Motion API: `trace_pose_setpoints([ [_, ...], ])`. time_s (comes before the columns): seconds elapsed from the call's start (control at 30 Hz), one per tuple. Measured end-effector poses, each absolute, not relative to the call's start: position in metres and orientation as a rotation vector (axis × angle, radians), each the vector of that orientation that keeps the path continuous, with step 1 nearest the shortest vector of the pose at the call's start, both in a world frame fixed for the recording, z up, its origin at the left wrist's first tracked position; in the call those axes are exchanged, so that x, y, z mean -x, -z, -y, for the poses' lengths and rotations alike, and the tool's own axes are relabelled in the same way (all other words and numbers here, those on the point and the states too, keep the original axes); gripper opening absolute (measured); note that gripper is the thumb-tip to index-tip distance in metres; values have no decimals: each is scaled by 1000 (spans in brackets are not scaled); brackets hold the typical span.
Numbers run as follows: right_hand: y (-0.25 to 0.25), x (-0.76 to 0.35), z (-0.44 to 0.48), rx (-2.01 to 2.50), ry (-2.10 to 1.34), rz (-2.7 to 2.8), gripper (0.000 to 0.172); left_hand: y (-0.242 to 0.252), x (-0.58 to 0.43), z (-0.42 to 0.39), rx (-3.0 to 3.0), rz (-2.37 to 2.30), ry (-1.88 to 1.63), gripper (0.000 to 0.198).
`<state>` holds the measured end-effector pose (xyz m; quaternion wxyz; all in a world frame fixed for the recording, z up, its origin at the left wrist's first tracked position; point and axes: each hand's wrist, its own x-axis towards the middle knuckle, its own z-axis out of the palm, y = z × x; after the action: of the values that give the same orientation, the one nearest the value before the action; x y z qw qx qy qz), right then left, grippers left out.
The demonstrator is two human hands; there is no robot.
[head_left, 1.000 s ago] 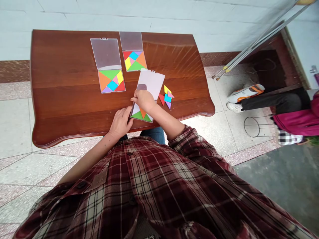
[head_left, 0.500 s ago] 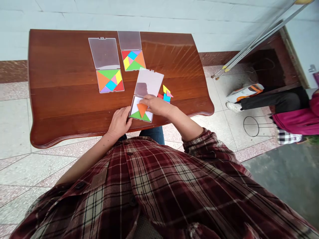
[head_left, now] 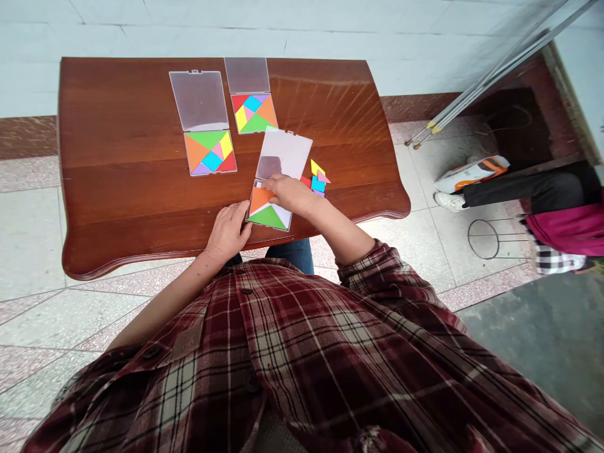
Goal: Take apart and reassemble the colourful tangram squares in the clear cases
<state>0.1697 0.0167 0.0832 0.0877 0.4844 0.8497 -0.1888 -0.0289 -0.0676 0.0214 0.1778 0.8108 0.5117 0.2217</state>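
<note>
A small tangram tray point(head_left: 283, 218) lies near the front edge of the wooden table point(head_left: 117, 189), its clear lid point(head_left: 284, 154) hinged open behind it. A green triangle point(head_left: 270, 218) and an orange triangle point(head_left: 260, 199) lie inside it. My right hand point(head_left: 291, 193) rests over the tray's upper part, fingertips pressing on the orange triangle. My left hand point(head_left: 228, 230) is curled against the tray's left edge, steadying it. Several loose coloured pieces point(head_left: 318, 179) lie just right of the tray.
Two more open tangram cases, each filled with coloured pieces, lie farther back: one point(head_left: 211, 152) at left, one point(head_left: 255, 113) behind. Another person's leg and shoe point(head_left: 472, 176) show on the floor at right, beside a wire ring stand point(head_left: 483, 239) and metal rods point(head_left: 472, 88).
My right hand moved off the lid to the tray and slid the orange triangle from the tray's middle into its upper left corner. My left hand stayed at the tray's edge.
</note>
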Motion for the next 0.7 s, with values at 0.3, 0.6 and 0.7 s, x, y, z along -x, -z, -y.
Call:
trace_pose_setpoints([
  [0.3, -70, -173, -20, -1425, 787, -2585, 34, -22, 29, 68, -2255, -1431, -636, 47],
  [0.6, -65, -175, -18, -1491, 930, -2651, 32, -24, 30, 66, -2379, -1387, -579, 33],
  [0.7, -64, -185, -16, -1713, 988, -2682, 32, -24, 31, 66, -2376, -1390, -573, 33],
])
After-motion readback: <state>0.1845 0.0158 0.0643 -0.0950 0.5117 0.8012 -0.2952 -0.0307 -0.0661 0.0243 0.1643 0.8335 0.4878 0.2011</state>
